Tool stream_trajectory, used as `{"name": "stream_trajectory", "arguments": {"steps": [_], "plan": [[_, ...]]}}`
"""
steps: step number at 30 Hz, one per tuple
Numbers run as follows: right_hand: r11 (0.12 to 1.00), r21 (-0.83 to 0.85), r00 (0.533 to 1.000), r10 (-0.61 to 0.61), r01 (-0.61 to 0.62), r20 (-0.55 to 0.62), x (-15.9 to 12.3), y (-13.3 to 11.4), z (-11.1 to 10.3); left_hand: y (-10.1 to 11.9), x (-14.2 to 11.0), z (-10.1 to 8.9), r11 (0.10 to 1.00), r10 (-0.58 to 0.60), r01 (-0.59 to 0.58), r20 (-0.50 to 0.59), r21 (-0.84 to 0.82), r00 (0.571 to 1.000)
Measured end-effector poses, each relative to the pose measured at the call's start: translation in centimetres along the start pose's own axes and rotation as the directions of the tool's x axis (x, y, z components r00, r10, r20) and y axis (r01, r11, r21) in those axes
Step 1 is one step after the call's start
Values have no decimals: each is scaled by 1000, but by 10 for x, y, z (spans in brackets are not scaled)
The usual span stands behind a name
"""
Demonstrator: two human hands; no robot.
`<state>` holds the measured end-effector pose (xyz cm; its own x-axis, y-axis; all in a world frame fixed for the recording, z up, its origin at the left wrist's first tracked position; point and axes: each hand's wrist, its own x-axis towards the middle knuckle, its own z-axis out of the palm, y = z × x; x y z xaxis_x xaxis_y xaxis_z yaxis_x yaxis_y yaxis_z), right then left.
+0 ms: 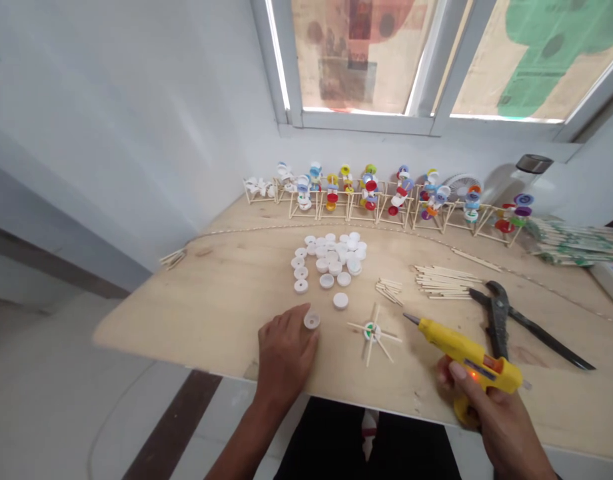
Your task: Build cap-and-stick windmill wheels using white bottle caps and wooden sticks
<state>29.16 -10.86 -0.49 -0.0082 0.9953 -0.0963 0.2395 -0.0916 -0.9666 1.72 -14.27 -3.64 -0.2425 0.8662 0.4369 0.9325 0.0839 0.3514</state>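
Observation:
My left hand (287, 350) rests at the table's near edge, its thumb and index finger closed about a white bottle cap (312, 321). In my right hand (491, 407) is a yellow glue gun (469, 350), its nozzle pointing left and an orange light glowing on its body. Between the hands lies a star of thin wooden sticks (372, 332) around a white cap with green in its middle. A single white cap (340, 301) sits just behind it. Farther back is a cluster of white caps (331, 257), with a column of several at its left.
Short sticks (389, 291) and longer sticks (447, 282) lie right of the caps, beside black pliers (499, 317). Stick frames with coloured caps (370, 193) line the wall. A bottle (524, 177), a small fan (462, 187) and a stack of packets (576, 241) stand back right.

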Motion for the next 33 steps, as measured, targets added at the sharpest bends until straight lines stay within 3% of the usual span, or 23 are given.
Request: {"name": "stream_trajectory", "arguments": {"steps": [6, 11, 15, 19, 23, 29, 33], "plan": [[995, 24, 995, 101, -101, 19, -7, 10, -2, -14, 25, 12, 995, 88, -91, 67, 31, 994], [989, 85, 992, 124, -125, 10, -8, 19, -1, -27, 42, 12, 985, 157, -155, -23, 70, 987], [985, 129, 992, 122, -118, -24, -6, 17, 1, -14, 47, 7, 977, 207, -210, -85, -25, 975], [988, 108, 994, 108, -109, 11, -4, 13, 0, 16, 64, 5, 932, 333, -325, 19, -162, 943], [988, 109, 993, 105, -110, 57, -3, 13, -3, 50, 98, 15, 843, 527, -484, 183, -233, 830], [989, 117, 992, 86, -96, 87, -4, 20, -5, 85, 134, 47, 687, 699, -703, 431, -184, 571], [994, 99, 996, 45, -52, 78, -4, 20, -4, 94, 142, 61, 651, 704, -741, 496, -165, 508]]}}
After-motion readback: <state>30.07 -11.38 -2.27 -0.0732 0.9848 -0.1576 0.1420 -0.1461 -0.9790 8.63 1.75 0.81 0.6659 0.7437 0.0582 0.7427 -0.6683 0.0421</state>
